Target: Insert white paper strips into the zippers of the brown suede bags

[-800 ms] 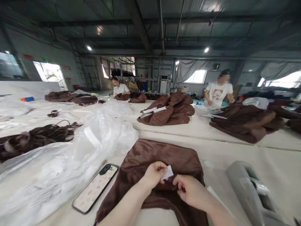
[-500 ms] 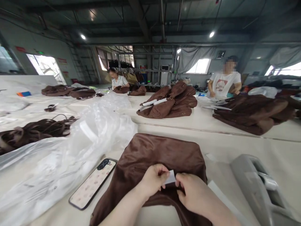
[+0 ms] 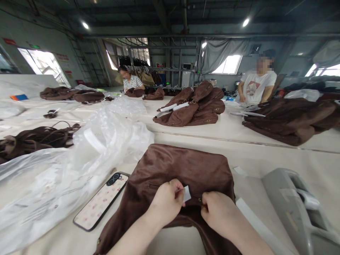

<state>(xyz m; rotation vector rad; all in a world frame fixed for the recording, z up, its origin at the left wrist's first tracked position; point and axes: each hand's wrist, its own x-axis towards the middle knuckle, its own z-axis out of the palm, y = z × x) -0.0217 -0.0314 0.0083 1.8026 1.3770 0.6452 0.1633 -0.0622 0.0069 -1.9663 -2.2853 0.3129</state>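
Note:
A brown leather-look bag (image 3: 183, 159) lies before me on the pale table. My left hand (image 3: 168, 200) rests over its middle, thumb and fingers pinching a small white slip (image 3: 187, 194). To the right, my right hand (image 3: 216, 210) is closed at the bag's zipper, its fingertips on the small brass-coloured zipper pull (image 3: 199, 200); its inner fingers are hidden. On the bag's left part, a short slit-like zip (image 3: 153, 185) shows beside my left hand.
Left of the bag lie a phone (image 3: 101, 202) and crumpled clear plastic (image 3: 106, 138). A grey tape dispenser (image 3: 289, 205) and a white strip (image 3: 252, 216) are at right. Brown bags (image 3: 193, 106) are piled beyond. Two people (image 3: 256, 83) (image 3: 131, 82) work across the table.
My right hand has moved away from the white slip and is now at the zipper pull. The left hand keeps the slip, slightly further left. The view has tilted down a little.

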